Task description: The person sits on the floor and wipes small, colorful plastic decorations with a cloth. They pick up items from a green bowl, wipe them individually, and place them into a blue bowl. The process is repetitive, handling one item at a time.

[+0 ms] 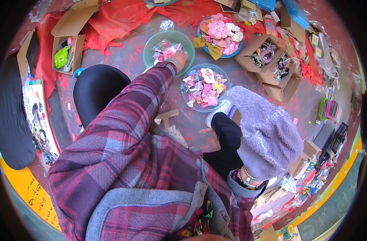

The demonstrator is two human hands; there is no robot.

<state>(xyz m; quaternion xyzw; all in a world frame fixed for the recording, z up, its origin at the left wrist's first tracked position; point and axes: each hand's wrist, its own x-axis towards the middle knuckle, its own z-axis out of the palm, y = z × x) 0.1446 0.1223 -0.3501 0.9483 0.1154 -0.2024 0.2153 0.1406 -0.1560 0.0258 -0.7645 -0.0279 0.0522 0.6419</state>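
Observation:
My left hand (179, 60) reaches into a clear green bowl (148, 60), over small pink and white items in clear wrappers (164, 50). Its fingers point down and are mostly hidden, so what they hold does not show. A fluffy lavender cloth (267, 134) covers my right hand beyond the beaded bracelet (249, 176); those fingers cannot be seen. Between my hands, a clear bowl (209, 109) contains many wrapped hair bows and flower-shaped pieces (207, 86) in pink, white, yellow and green.
Farther back, a blue-rimmed bowl (242, 43) is heaped with fabric flowers and bows. Cardboard boxes of hair bands (265, 54) stand at the right. An open carton (79, 54) with a bright green item is at the back left, by red cloth (115, 26). My knee (99, 90) rises beside the left arm.

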